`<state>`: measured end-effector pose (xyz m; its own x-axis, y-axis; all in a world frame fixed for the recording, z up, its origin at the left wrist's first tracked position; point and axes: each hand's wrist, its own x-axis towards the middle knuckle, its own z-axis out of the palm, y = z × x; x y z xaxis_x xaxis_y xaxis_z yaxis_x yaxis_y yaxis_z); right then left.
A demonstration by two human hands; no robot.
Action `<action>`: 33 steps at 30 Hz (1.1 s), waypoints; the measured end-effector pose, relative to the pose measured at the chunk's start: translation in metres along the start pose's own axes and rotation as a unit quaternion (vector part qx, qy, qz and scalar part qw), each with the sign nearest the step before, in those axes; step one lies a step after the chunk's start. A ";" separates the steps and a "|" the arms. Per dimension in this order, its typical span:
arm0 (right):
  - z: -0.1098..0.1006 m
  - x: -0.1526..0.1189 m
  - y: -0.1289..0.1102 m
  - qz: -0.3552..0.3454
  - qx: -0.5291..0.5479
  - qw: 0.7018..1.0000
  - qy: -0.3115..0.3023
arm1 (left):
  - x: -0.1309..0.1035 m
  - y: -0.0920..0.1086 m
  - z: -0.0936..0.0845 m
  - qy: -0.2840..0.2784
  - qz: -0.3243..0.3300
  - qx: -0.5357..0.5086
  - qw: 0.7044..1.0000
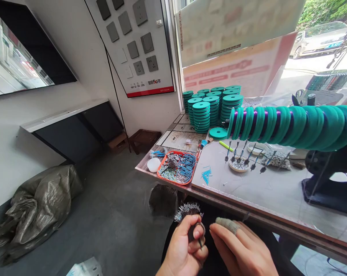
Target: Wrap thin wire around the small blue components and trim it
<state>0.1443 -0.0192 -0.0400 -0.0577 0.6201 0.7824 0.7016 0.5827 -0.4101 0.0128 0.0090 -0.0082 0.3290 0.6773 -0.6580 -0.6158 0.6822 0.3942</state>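
Bundle of silver-tipped pieces point(188, 210), nearer me than the orange tray point(173, 181): my left hand point(185, 247) grips its dark stem, seemingly to leave the tips free. My right hand point(245, 249) wears a gray finger cover point(228, 225), probably against wear; I cannot tell its hold. Beyond the tray, green spools point(201, 115) stand stacked, presumably saving room.

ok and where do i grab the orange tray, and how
Probably best by the near rim of the orange tray, coming from the front of the table. A round white thing crowds its left side, and it's shallow and full of small parts, so lift it level.
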 end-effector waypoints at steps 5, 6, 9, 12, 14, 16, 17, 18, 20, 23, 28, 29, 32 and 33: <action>0.001 0.001 0.002 0.010 -0.019 1.000 0.004 | -0.001 0.001 0.000 0.003 0.003 0.009 1.000; 0.000 0.001 0.002 0.015 -0.021 1.000 0.004 | -0.002 0.000 0.001 0.005 0.008 0.012 1.000; -0.003 0.003 0.002 0.033 -0.038 0.999 -0.002 | -0.004 -0.003 0.002 0.035 0.061 0.047 0.996; -0.006 0.004 0.001 0.046 -0.061 0.997 -0.023 | -0.005 -0.006 0.003 0.104 0.144 0.101 0.979; -0.005 0.004 0.000 0.049 -0.068 0.996 -0.026 | -0.005 -0.008 0.003 0.136 0.178 0.128 0.966; -0.004 0.004 0.001 0.045 -0.069 0.997 -0.005 | -0.005 -0.009 0.001 0.144 0.201 0.154 0.957; -0.003 0.004 0.001 0.042 -0.069 0.997 0.003 | -0.005 -0.010 -0.001 0.142 0.209 0.167 0.953; -0.002 0.004 0.001 0.040 -0.068 0.997 0.004 | -0.005 -0.011 -0.002 0.140 0.218 0.180 0.949; -0.003 0.003 0.001 0.039 -0.072 0.996 -0.014 | -0.005 -0.012 -0.004 0.138 0.238 0.200 0.940; -0.005 0.003 0.003 0.039 -0.061 0.996 -0.050 | -0.004 -0.012 -0.004 0.137 0.262 0.211 0.932; -0.004 0.001 0.004 0.063 -0.013 0.996 -0.064 | -0.005 -0.004 -0.004 0.118 0.270 0.217 0.930; -0.002 0.001 0.003 0.053 -0.015 0.996 -0.075 | -0.006 -0.002 -0.004 0.108 0.262 0.224 0.932; 0.004 0.000 0.000 0.012 -0.018 0.994 -0.107 | -0.013 0.002 -0.007 0.048 0.243 0.280 0.927; 0.005 0.000 -0.001 0.004 -0.015 0.994 -0.110 | -0.016 0.004 -0.007 0.030 0.251 0.306 0.918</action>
<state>0.1403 -0.0170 -0.0422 -0.2037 0.7256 0.6573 0.7234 0.5639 -0.3984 0.0001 -0.0012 -0.0011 0.0629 0.9447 -0.3218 -0.1565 0.3278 0.9317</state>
